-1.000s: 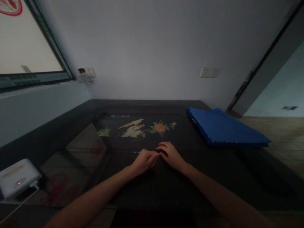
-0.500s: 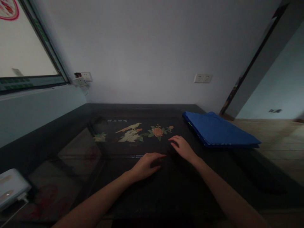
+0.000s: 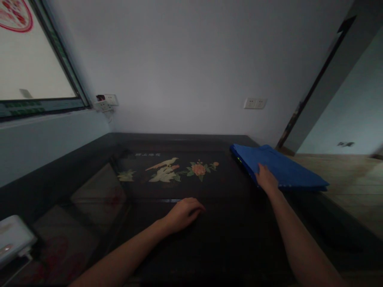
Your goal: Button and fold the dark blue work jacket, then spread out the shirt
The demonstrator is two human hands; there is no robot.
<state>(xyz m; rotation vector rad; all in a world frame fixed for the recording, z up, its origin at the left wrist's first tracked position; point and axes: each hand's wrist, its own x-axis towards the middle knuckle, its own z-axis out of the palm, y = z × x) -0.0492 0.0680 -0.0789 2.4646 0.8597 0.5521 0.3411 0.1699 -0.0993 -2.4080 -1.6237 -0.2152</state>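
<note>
A folded blue cloth or bag-like sheet (image 3: 287,165) lies flat on the right side of a dark, glossy tabletop (image 3: 227,235). My right hand (image 3: 267,178) is at its near left corner, fingers over the top and thumb by the edge, closed on it; the thumb's underside is hidden. My left hand (image 3: 183,215) hangs low over the middle of the table, holding nothing. Its fingers are loosely bent, with a gap between them and the thumb. Beyond it, a bird-and-flower picture (image 3: 167,169) decorates the tabletop.
At the left edge stands a white device (image 3: 14,237) with a cable plugged into it. Wall sockets (image 3: 255,103) sit above the table's back edge, and more sockets (image 3: 110,99) are near the window (image 3: 36,56). Wooden flooring (image 3: 353,171) shows at the right.
My right hand has moved right from above the picture's edge onto the blue cloth's near left corner. My left hand stays near its place, its fingers more curled.
</note>
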